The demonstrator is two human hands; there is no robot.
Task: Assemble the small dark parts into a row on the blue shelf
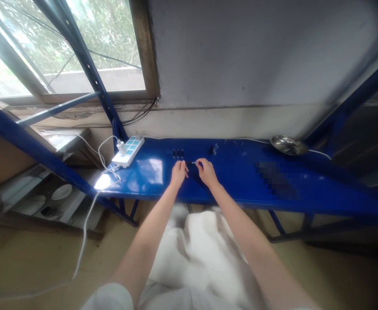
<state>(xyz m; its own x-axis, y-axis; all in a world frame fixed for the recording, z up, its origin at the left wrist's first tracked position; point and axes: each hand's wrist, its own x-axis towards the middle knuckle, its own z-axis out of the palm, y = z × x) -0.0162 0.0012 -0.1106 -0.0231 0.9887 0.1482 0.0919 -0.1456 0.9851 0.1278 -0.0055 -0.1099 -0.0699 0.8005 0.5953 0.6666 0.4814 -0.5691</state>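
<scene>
"Where are the hands?"

"Close together but apart. The left hand pinches one end of a slim rod, the right hand the other, so it sits level between them, over the blue table."

"What could go wrong?"

"If one pinch loosens, or the two pull unevenly, I think the rod could spring free. On a top that slick it might roll off the near edge. Careless left knuckles could also knock the three dark pieces just beyond out of their row."

"And over to the right of those?"

"Clear bits beside a small black piece, too small for me to identify. A stray finger could scatter them."

"What's everything made of?"

"The rod is thin and straight, dark leftward, paler by the right fingers. The tabletop looks like painted metal, glossy with glare. That bowl is rounded, shiny metal; the power strip, a white plastic-looking block with bluish sockets."
</scene>
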